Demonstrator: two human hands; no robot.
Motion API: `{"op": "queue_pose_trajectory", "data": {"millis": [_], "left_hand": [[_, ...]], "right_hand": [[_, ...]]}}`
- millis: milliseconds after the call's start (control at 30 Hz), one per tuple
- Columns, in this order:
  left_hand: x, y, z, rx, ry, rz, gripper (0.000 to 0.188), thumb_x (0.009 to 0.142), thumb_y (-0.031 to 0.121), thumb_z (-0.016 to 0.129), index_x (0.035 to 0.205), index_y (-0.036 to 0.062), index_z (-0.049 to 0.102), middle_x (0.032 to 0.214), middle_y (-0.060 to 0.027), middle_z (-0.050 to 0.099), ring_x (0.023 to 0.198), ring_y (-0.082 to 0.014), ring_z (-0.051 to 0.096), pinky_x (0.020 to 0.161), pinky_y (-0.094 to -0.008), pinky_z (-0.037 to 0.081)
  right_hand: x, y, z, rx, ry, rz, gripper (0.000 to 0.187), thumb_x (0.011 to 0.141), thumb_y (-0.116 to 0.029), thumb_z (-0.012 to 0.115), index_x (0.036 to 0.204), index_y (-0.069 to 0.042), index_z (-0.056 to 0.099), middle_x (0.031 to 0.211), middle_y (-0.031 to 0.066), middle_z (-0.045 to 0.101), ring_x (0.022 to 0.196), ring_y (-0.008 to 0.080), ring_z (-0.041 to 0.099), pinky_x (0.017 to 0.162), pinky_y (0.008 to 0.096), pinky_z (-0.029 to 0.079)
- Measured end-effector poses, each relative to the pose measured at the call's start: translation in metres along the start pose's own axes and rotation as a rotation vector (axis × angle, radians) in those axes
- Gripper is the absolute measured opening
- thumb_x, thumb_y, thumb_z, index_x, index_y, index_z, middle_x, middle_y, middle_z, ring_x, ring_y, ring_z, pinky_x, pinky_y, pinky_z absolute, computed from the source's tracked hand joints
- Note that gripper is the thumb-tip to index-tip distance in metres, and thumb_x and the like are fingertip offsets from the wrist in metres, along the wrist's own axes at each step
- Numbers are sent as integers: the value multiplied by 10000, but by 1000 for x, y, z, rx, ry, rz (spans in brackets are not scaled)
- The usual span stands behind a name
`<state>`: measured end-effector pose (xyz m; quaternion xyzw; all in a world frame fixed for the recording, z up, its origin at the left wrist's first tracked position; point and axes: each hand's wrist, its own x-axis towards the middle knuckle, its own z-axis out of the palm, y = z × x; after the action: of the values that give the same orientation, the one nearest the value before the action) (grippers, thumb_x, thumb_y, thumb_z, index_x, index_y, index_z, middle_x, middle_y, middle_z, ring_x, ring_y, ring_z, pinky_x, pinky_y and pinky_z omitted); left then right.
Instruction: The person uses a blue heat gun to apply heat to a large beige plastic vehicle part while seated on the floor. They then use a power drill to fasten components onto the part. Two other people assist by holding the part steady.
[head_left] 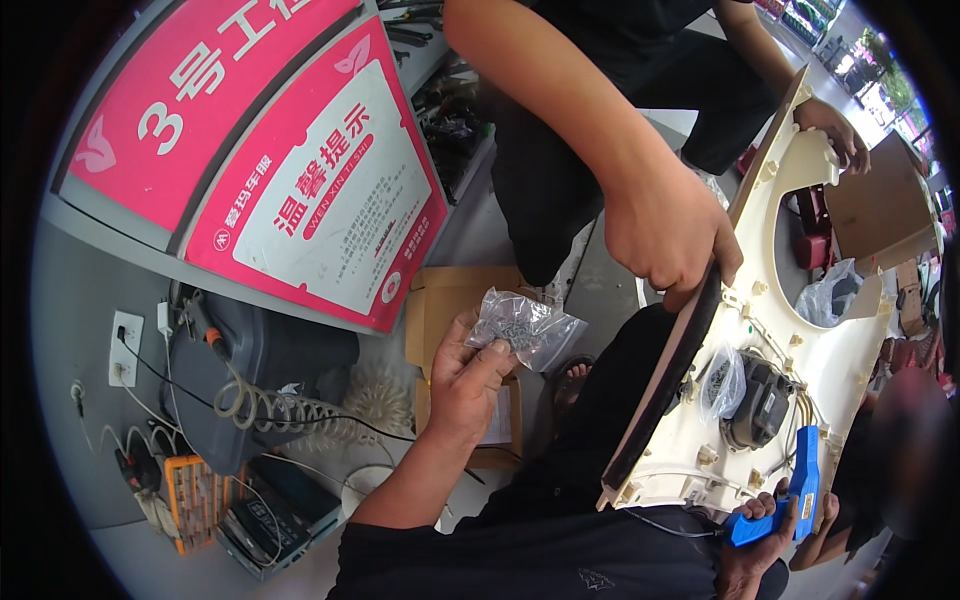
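My left hand is closed on a small clear plastic bag of dark little screws or similar hardware. Low on the right, my right hand grips a blue pistol-shaped tool with a cord. Beside the tool is a large cream plastic panel with a dark long edge, wiring and a round black unit. Another clear bag lies against that unit. A co-worker opposite holds the panel with one hand on its dark edge and the other hand at its far end.
An open cardboard box sits below my left hand. Left of it are a coiled hose, an orange crate and a tool case. A pink-and-white sign board stands at upper left. Someone's fingers show near the blue tool.
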<state>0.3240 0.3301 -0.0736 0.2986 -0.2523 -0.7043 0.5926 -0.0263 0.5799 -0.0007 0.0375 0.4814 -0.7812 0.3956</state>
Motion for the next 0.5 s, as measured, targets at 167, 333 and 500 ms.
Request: {"op": "queue_pose_trajectory", "data": {"millis": [167,333,500], "left_hand": [[1,1,1,-29,28,9,385,996,-25,520,1373,56,512,1268,-132,650,1198,-269,650,1069,-511,520],[3,-1,4,-44,39,24,371,985,-40,524,1336,80,529,1237,-116,665,1172,-262,663,1053,-517,529],[2,4,15,-54,26,48,358,971,-47,529,1307,76,528,1228,-118,664,1159,-253,665,1048,-504,524]], "right_hand": [[0,1,0,-11,-9,-1,407,1073,-325,556,1393,-73,566,835,-4,499,718,104,492,670,268,461],[0,1,3,7,31,-7,414,1063,-329,567,1387,-70,576,813,-3,481,706,106,484,660,270,453],[2,-1,0,9,24,-16,415,1057,-326,575,1380,-64,584,782,-9,477,687,109,484,650,275,443]]}}
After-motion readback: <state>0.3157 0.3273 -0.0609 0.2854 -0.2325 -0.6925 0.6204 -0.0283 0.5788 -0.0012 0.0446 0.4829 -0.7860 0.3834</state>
